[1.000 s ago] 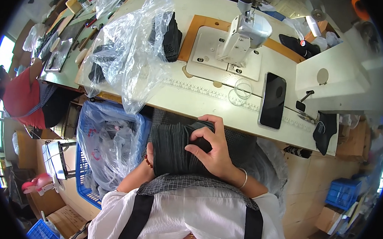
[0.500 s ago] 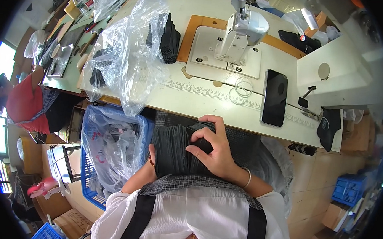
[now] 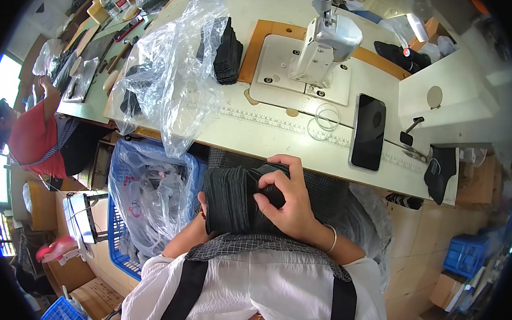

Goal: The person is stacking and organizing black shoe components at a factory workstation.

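A thick bundle of black cut fabric pieces [image 3: 228,198] rests at my lap, below the front edge of the sewing table. My left hand [image 3: 202,205] holds its left side, mostly hidden by the bundle, with little more than the thumb showing. On the right, my right hand [image 3: 291,201] curls over the pieces. Its thumb and forefinger are bent toward each other at the bundle's right part, and another finger reaches along the far edge. Whether a single piece is pinched there I cannot make out.
On the table [image 3: 257,134] stand a sewing machine [image 3: 325,48], a phone [image 3: 368,131], a clear plastic bag [image 3: 182,75] and a black stack [image 3: 228,54]. A black shaped piece [image 3: 439,174] hangs over the right edge. A bag-lined blue basket [image 3: 116,234] sits left; a co-worker [image 3: 34,137] is farther left.
My right thumb and forefinger have shifted slightly right over the bundle. The co-worker's arm has moved, and plastic sheeting on the far left table has been pushed farther back.
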Demonstrator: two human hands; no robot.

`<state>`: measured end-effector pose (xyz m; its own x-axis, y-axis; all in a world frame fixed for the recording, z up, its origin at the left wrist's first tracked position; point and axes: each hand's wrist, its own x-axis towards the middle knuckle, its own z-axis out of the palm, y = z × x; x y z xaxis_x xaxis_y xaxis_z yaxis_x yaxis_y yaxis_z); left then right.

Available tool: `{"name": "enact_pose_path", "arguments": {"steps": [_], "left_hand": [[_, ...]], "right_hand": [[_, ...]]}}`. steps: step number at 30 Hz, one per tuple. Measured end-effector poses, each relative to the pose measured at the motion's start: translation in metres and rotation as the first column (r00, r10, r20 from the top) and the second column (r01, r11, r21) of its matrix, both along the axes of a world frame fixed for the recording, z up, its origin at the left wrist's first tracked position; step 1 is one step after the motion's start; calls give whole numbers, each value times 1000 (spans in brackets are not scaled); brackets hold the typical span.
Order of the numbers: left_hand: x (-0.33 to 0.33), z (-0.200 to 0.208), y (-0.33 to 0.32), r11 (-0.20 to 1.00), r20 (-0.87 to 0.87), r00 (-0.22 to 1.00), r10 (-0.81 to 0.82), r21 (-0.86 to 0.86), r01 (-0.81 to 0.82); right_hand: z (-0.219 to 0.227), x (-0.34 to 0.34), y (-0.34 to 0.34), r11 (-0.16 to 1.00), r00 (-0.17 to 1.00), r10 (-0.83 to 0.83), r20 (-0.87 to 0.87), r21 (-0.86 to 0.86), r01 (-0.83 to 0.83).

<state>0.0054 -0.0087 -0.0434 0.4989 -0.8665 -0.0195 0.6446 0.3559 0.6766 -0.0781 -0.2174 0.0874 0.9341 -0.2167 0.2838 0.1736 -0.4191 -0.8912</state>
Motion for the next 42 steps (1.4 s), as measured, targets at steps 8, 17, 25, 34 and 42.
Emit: {"name": "enact_pose_path", "arguments": {"steps": [8,17,25,34,42], "left_hand": [[-3,9,3,992,-162,987,5,129,16],[-1,25,-9,994,-22,1000,-3,111,5],[-3,30,-8,988,-32,999,-1,153,6],[-4,23,-8,992,-83,997,-1,126,12],[1,-18,1,1000,-49,999,-3,-18,2]], "right_hand": [[-1,4,2,988,997,6,82,-151,6],[-4,1,4,988,998,-25,61,-147,34],[-3,0,4,993,999,-16,49,-120,21],[2,1,4,992,1000,-8,19,-126,10],[2,-1,4,991,1000,-8,-28,-131,4]]}}
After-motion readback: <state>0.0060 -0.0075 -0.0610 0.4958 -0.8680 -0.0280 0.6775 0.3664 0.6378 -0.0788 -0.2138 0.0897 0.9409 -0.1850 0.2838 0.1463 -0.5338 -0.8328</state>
